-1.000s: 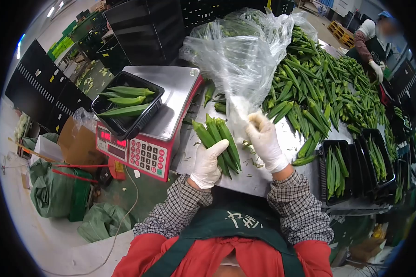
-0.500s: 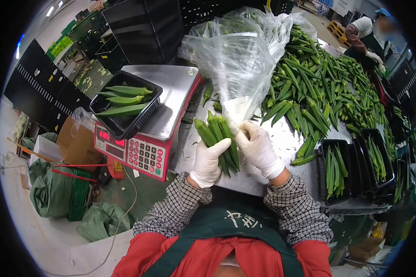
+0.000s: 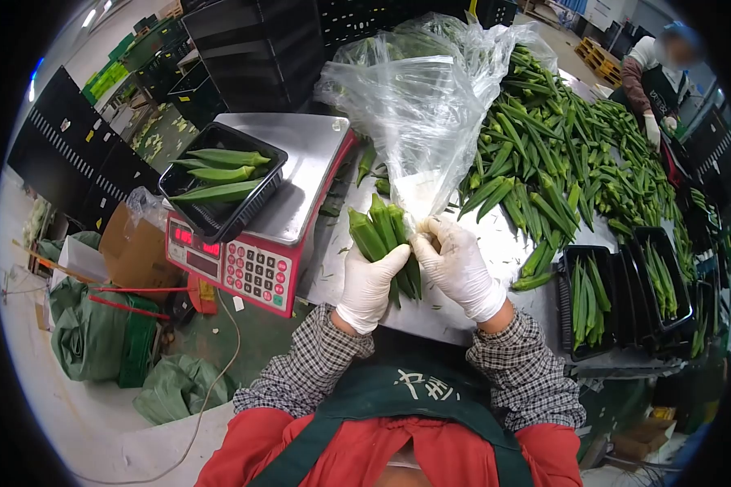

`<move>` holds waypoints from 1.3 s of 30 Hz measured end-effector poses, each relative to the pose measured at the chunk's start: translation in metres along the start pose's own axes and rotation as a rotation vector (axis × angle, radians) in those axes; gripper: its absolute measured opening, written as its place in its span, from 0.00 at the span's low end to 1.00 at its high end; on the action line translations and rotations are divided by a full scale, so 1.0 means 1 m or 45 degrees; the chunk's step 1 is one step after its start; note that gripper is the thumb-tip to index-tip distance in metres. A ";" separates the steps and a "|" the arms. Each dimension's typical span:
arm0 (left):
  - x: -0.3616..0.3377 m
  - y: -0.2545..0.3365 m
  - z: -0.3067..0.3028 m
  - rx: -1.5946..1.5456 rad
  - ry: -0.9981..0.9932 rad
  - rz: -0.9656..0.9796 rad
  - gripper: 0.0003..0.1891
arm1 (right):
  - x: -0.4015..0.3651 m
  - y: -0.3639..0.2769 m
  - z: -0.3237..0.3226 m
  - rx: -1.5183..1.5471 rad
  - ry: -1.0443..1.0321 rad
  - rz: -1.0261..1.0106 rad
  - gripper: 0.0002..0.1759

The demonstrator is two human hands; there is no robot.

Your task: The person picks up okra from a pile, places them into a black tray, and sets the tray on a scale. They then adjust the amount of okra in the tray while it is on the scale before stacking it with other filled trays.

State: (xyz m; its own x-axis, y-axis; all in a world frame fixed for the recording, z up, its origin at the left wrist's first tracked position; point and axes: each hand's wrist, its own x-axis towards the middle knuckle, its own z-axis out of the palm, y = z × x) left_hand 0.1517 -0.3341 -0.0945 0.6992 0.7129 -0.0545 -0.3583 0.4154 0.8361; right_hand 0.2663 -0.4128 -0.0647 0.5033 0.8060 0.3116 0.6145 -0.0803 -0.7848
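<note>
My left hand (image 3: 370,286), in a white glove, is closed round a bunch of several green okra pods (image 3: 369,234), stem ends pointing away from me. Close beside it, my gloved right hand (image 3: 456,264) has thumb and fingers pinched together at the bunch's right side. Whatever lies in that pinch is hidden. Just beyond my fingers is the lower end of a clear plastic bag (image 3: 418,105). To the left, a black tray (image 3: 227,219) holding several okra pods rests tilted on the scale (image 3: 304,183), which has a red-and-white keypad front and lit red digits.
A large heap of loose okra (image 3: 560,146) covers the right of the metal table (image 3: 333,272). Black trays with okra (image 3: 590,304) line its near right edge. Black crates (image 3: 240,53) stand behind the scale. A co-worker (image 3: 654,81) stands at the far right.
The okra bunch and my left hand have shifted slightly right, closer to my right hand. The co-worker at the far right has straightened and moved their hands.
</note>
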 end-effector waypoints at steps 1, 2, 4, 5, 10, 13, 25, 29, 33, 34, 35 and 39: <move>0.000 0.000 0.000 0.015 0.009 0.010 0.14 | 0.000 0.002 0.001 -0.039 0.017 -0.025 0.04; 0.000 0.000 -0.001 -0.037 -0.006 -0.023 0.14 | 0.001 0.004 0.001 -0.079 0.036 -0.050 0.04; -0.002 0.004 -0.002 -0.137 -0.040 -0.090 0.14 | 0.001 0.012 0.003 -0.083 0.062 -0.022 0.04; -0.003 0.007 -0.003 -0.180 -0.057 -0.132 0.14 | 0.001 0.020 0.004 -0.047 0.067 0.033 0.05; 0.000 0.011 -0.008 -0.269 -0.123 -0.222 0.15 | -0.001 0.017 -0.001 0.390 0.027 0.222 0.06; -0.002 0.014 0.001 -0.239 -0.105 -0.188 0.16 | 0.000 -0.007 -0.009 0.504 -0.080 0.322 0.07; -0.045 0.049 -0.005 0.393 -0.230 0.312 0.24 | 0.021 0.006 -0.001 0.140 0.179 0.029 0.04; -0.054 0.133 -0.037 0.319 -0.215 0.849 0.28 | -0.001 0.009 -0.003 -0.031 0.000 -0.052 0.09; -0.012 0.234 -0.065 1.411 0.108 1.490 0.26 | -0.025 0.014 -0.003 0.005 -0.041 -0.027 0.16; 0.003 0.246 -0.077 1.535 0.021 1.433 0.28 | -0.030 0.014 -0.003 0.024 -0.013 -0.018 0.17; 0.019 0.255 -0.092 1.756 -0.152 1.450 0.31 | -0.033 0.018 -0.003 0.001 -0.001 -0.096 0.20; 0.050 0.260 -0.111 2.547 -0.561 1.078 0.38 | -0.040 0.010 -0.009 0.103 -0.025 0.134 0.21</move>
State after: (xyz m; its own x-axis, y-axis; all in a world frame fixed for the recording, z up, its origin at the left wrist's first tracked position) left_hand 0.0246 -0.1280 0.0591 0.9252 0.1069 0.3642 0.1495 -0.9846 -0.0909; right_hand 0.2583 -0.4508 -0.0804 0.5500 0.8069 0.2154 0.5074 -0.1180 -0.8536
